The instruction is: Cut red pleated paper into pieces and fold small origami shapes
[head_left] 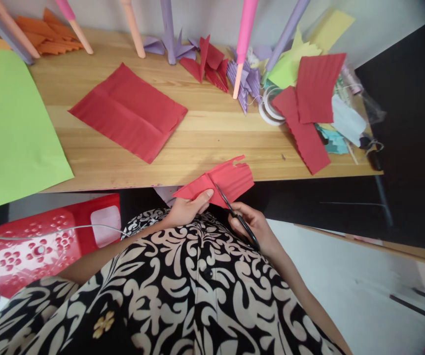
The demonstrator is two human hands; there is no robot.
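Note:
My left hand (187, 209) pinches a piece of red paper (236, 180) near its left end, thumb on top, just off the table's front edge. The paper looks folded or layered, with a torn notch along its top. My right hand (255, 224) grips black-handled scissors (247, 229), fingers closed round the handles. Their blades lie across the middle of the red paper, close to my left thumb. A larger creased red sheet (129, 113) lies flat on the wooden table (212, 138) beyond my hands.
A green sheet (13, 128) overhangs the table's front at left. Rolled paper tubes (168, 32) stand along the back among folded orange paper (48, 37) and purple pieces. At right are red strips (308, 143), a tape roll (270, 106) and mixed scraps. A red plastic stool (38, 246) stands below left.

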